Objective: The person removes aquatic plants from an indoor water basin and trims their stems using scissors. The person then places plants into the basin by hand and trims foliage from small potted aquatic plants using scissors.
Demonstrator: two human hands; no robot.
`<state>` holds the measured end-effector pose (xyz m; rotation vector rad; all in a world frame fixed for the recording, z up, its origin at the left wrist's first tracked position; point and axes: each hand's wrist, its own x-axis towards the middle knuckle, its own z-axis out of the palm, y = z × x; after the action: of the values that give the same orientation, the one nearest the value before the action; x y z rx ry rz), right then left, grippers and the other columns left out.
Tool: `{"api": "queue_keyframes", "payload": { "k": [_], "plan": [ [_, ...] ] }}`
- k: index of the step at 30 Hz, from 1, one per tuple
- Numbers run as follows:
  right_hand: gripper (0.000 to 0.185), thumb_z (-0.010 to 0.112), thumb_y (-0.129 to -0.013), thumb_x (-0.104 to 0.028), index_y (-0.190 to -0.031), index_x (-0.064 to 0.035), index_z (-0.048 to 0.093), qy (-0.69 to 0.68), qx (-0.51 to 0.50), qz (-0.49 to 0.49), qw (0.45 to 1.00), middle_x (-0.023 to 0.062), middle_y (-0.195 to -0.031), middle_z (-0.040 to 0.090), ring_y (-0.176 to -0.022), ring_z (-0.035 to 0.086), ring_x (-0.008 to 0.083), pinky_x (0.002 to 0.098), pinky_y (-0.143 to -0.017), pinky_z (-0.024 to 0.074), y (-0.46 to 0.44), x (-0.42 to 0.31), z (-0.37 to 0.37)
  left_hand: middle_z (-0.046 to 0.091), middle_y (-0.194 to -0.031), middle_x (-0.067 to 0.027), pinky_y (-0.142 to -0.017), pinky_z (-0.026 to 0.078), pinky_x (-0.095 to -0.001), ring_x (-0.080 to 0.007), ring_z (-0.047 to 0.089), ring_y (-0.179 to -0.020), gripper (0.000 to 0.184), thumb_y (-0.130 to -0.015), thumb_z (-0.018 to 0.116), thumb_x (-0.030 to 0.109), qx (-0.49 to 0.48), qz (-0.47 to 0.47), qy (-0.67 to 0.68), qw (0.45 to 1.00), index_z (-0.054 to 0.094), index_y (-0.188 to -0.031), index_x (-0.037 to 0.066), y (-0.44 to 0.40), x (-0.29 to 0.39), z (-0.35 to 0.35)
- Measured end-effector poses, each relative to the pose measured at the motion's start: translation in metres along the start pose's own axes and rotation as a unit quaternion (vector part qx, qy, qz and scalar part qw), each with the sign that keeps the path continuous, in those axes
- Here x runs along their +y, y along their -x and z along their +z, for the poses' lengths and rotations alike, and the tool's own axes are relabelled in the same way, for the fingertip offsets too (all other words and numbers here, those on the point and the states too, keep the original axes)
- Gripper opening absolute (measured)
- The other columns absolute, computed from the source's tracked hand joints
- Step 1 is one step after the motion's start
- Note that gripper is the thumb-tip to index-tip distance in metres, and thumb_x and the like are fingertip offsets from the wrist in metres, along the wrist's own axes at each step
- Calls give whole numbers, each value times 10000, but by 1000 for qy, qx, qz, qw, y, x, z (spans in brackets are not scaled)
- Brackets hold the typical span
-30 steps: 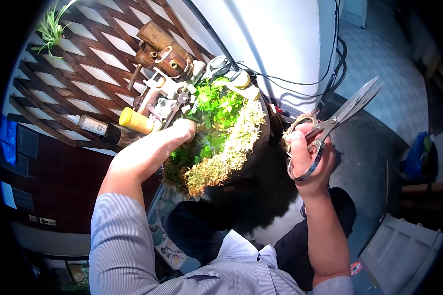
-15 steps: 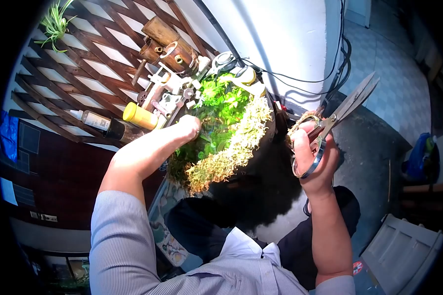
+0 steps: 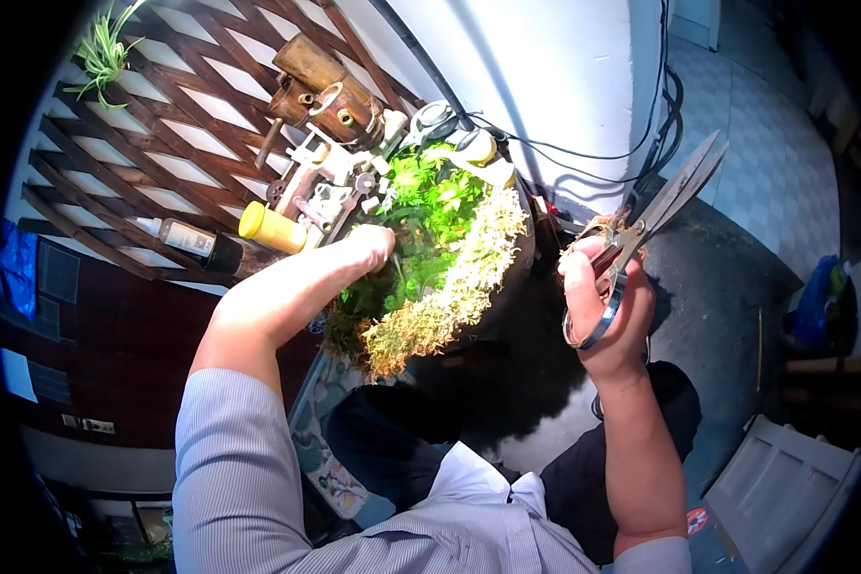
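Two bare hands work at mid-frame. The left hand reaches into the planter's greenery, its fingers hidden among wet-looking leaves, so whether they grip anything I cannot tell. Right of centre, the right hand has its fingers curled closed through the handles of the scissors, whose blades point to the upper right, slightly parted. Pale moss rims the planter's lower right side. A yellow jar lies left of the greenery; bamboo pieces stand above, against a wooden lattice at upper left.
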<state>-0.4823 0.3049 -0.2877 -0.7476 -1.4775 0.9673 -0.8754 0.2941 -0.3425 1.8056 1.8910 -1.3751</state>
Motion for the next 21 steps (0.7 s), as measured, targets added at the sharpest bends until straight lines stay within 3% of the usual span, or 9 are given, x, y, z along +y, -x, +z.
{"api": "queue_keyframes", "payload": {
  "k": [11, 15, 16, 17, 21],
  "plan": [
    [129, 604, -852, -146, -868, -18, 613, 2, -14, 29, 999, 125, -762, 586, -666, 608, 288, 342, -645, 483, 0, -2, -1, 606, -582, -97, -503, 480, -375, -271, 609, -550, 78, -601, 658, 125, 87, 21, -23, 996, 603, -550, 107, 29, -4, -7],
    [128, 601, -852, -148, -862, -20, 612, 12, -16, 13, 1000, 121, -755, 581, -663, 605, 292, 343, -643, 482, -1, -5, -2, 607, -560, -89, -491, 481, -366, -262, 616, -539, 89, -579, 665, 110, 202, 76, -58, 975, 602, -516, 120, 48, 1, -7],
    [128, 601, -852, -148, -862, -20, 612, 12, -15, 13, 1000, 121, -755, 581, -663, 605, 292, 343, -643, 482, -1, -5, -2, 648, -652, -104, -574, 522, -353, -264, 661, -664, 36, -622, 631, 102, 77, 34, -68, 994, 643, -591, 116, 59, 14, -27],
    [129, 596, -854, -149, -859, -21, 613, 11, -14, 16, 1000, 123, -754, 579, -665, 605, 296, 344, -642, 482, -1, -4, -1, 626, -603, -81, -563, 519, -360, -258, 633, -601, 55, -618, 631, 83, 38, -23, 17, 999, 629, -579, 122, 41, 10, -7],
    [133, 582, -859, -157, -859, -28, 615, 16, -32, 38, 999, 128, -751, 577, -673, 607, 305, 348, -643, 483, -2, -7, -3, 639, -652, -69, -548, 512, -378, -251, 626, -619, 35, -622, 672, 117, -7, 1, -21, 1000, 668, -653, 132, 35, 15, 12]
  ]
}}
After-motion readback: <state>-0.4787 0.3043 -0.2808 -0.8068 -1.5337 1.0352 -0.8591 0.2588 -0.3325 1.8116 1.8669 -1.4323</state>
